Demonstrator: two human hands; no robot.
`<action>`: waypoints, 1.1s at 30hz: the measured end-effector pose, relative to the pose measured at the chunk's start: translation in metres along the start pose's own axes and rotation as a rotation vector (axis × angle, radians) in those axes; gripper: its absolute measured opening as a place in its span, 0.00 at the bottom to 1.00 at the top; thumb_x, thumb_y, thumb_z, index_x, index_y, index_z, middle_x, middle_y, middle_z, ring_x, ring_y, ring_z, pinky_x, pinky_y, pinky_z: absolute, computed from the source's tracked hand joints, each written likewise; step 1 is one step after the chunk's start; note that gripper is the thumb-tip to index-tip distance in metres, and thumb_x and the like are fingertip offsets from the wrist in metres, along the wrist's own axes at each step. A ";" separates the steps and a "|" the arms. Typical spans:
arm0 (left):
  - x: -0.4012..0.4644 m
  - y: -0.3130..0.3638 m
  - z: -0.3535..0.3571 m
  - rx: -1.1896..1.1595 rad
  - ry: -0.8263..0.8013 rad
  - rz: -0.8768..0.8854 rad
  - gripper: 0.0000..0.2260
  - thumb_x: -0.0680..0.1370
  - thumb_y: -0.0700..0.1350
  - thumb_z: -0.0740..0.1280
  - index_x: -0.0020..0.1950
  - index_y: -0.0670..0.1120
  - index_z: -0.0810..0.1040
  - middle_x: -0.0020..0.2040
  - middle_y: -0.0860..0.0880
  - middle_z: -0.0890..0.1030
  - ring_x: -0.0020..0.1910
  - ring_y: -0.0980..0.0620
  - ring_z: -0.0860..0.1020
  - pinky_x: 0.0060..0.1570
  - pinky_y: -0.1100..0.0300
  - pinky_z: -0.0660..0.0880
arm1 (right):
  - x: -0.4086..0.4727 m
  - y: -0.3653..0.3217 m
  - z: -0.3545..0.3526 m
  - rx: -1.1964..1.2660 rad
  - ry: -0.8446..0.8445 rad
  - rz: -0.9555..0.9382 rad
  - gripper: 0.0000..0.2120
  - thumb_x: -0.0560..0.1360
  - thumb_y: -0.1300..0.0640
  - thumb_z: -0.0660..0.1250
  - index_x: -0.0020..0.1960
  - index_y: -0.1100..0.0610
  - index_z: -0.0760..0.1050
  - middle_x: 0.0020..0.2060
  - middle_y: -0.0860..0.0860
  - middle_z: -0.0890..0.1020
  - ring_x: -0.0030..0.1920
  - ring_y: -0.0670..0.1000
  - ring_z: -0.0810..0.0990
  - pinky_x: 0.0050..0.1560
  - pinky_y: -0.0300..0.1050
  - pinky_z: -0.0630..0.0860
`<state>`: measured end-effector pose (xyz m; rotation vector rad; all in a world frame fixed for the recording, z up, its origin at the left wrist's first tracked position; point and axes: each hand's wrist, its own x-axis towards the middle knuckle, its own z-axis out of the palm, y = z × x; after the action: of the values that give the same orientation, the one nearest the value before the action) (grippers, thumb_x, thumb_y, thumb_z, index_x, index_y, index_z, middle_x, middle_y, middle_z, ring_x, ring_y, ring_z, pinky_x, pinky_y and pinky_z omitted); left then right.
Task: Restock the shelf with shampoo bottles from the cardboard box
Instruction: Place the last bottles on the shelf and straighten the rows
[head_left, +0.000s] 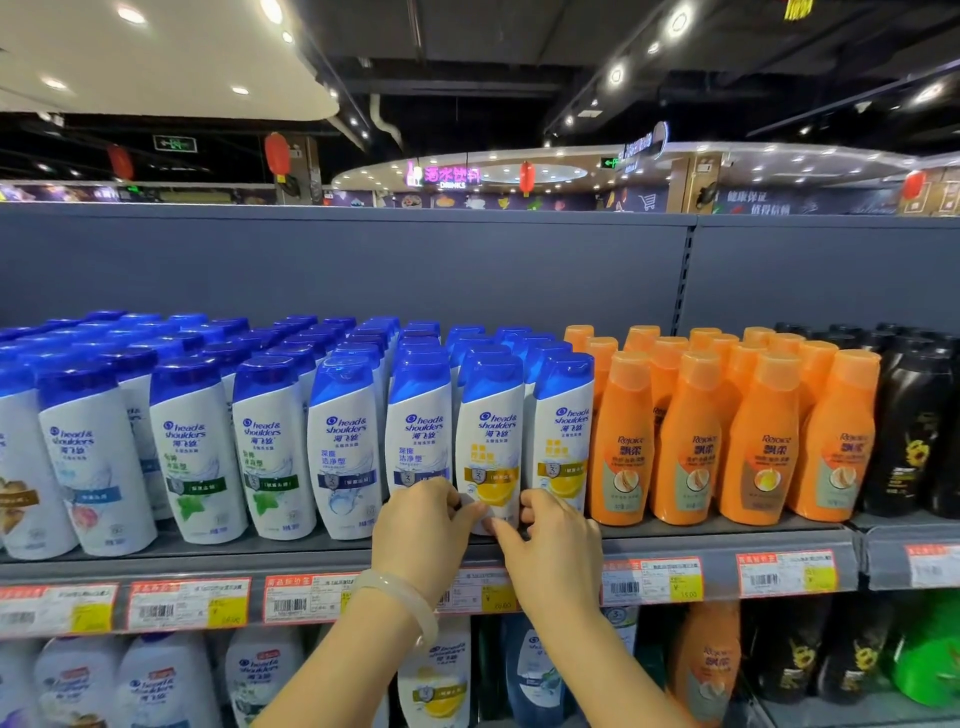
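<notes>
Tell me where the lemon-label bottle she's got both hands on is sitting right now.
In the head view, the lemon-label bottle stands at the shelf's front edge, centre frame, between a blue-label bottle and another lemon bottle, with the left hand and right hand gripping its base.

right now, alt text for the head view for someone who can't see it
Both hands, left hand and right hand, grip the base of a lemon shampoo bottle in the front row of a store shelf. Blue-capped white bottles fill the shelf to its left, orange bottles to its right.
</notes>
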<state>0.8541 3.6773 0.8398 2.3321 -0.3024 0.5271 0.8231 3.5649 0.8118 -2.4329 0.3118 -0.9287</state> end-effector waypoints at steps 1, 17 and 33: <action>0.000 0.001 -0.001 -0.002 -0.007 0.001 0.11 0.73 0.55 0.68 0.44 0.47 0.80 0.36 0.52 0.81 0.35 0.55 0.76 0.37 0.63 0.70 | 0.000 -0.001 -0.002 0.003 -0.016 -0.002 0.14 0.72 0.43 0.66 0.51 0.51 0.76 0.47 0.45 0.82 0.48 0.48 0.78 0.52 0.43 0.70; 0.057 0.055 -0.076 0.096 0.155 0.468 0.19 0.71 0.52 0.71 0.58 0.45 0.78 0.58 0.45 0.77 0.59 0.43 0.71 0.57 0.56 0.66 | 0.118 -0.012 -0.143 -0.211 -0.053 -0.333 0.23 0.68 0.41 0.69 0.60 0.50 0.75 0.57 0.49 0.79 0.61 0.54 0.72 0.61 0.53 0.68; 0.087 0.053 -0.078 0.100 -0.123 0.446 0.17 0.72 0.54 0.69 0.59 0.51 0.78 0.51 0.49 0.80 0.52 0.48 0.74 0.53 0.53 0.73 | 0.142 -0.038 -0.128 -0.216 -0.402 -0.355 0.23 0.66 0.43 0.71 0.57 0.53 0.78 0.55 0.51 0.81 0.55 0.51 0.77 0.61 0.56 0.72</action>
<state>0.8904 3.6871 0.9626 2.4030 -0.8847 0.6217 0.8430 3.4936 0.9926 -2.8588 -0.1789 -0.5374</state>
